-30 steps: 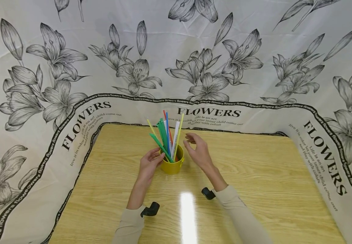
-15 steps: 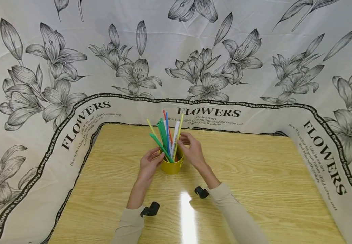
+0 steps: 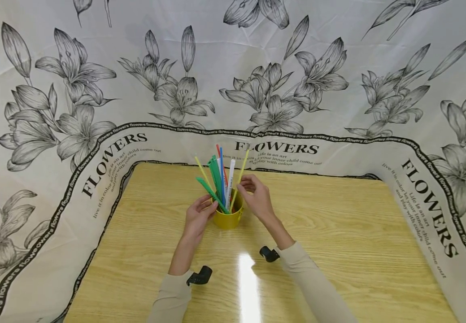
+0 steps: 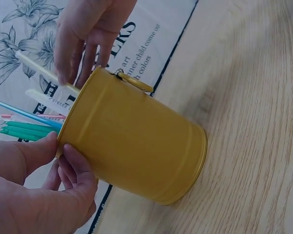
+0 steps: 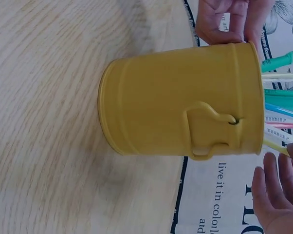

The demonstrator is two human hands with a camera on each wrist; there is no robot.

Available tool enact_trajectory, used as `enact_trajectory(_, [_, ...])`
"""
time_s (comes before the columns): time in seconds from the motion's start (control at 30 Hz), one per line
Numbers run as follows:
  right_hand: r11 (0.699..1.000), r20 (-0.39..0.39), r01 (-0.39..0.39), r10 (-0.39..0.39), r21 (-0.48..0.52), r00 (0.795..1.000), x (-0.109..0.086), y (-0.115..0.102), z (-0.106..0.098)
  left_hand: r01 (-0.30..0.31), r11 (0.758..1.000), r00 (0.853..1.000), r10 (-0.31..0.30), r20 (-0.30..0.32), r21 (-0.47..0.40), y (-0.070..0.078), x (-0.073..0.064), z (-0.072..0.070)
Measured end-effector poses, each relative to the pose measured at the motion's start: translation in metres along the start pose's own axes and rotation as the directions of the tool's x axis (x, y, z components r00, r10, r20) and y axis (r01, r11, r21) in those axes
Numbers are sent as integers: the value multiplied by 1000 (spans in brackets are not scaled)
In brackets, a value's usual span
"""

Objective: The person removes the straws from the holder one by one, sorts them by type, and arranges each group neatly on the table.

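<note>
A small yellow metal bucket [image 3: 228,220] with a wire handle [image 5: 192,131] stands upright on the table, holding several colored straws. My left hand [image 3: 197,217] pinches the bucket's rim on its left side, thumb and fingers on either side of the wall. On the opposite side, my right hand [image 3: 258,197] pinches a thin yellow straw [image 3: 244,165] between thumb and fingers, just above the rim. Beside it in the bucket lean a white printed straw [image 3: 230,179], a blue straw [image 3: 222,172], a red one and green straws [image 3: 214,172]. Their lower ends are hidden inside.
The bucket is on a light wood table [image 3: 337,233]. Behind and at both sides hangs a white cloth [image 3: 200,143] printed with flowers and lettering. A bright reflection lies on the table in front of the bucket.
My right hand has come left from beside the bucket and taken hold of the yellow straw, whose top now tilts further right. My left hand stays at the rim.
</note>
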State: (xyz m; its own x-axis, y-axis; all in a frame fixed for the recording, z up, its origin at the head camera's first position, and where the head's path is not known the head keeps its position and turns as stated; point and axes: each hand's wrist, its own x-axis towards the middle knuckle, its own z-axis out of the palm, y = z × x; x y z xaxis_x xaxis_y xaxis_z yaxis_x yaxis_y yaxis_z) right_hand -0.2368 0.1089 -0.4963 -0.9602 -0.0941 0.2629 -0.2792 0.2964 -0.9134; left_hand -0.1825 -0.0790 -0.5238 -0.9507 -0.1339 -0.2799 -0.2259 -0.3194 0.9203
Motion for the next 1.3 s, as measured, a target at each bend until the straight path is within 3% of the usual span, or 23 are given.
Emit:
enact_trajectory(0.2, [988, -33, -47, 52, 144, 998, 0, -4, -13, 1, 1000, 1000, -1, 3, -4, 1, 0, 0])
enact_trajectory(0.5, [939, -109, -31, 73, 343, 991, 3, -9, -31, -6, 1000, 1000, 6, 3, -15, 2, 0, -1])
enact_trajectory(0.67, [919, -142, -17, 79, 394, 987, 5, -9, -40, 5, 1000, 1000, -5, 1, -7, 2, 0, -1])
enact_trajectory(0.93, [866, -190, -41, 155, 498, 970, 6, -10, -55, 10, 1000, 1000, -10, 6, -12, 1, -2, -2])
enact_trajectory(1.3, [862, -249, -88, 240, 499, 938, 4, -5, -76, 19, 1000, 1000, -18, 10, -24, 2, -3, -2])
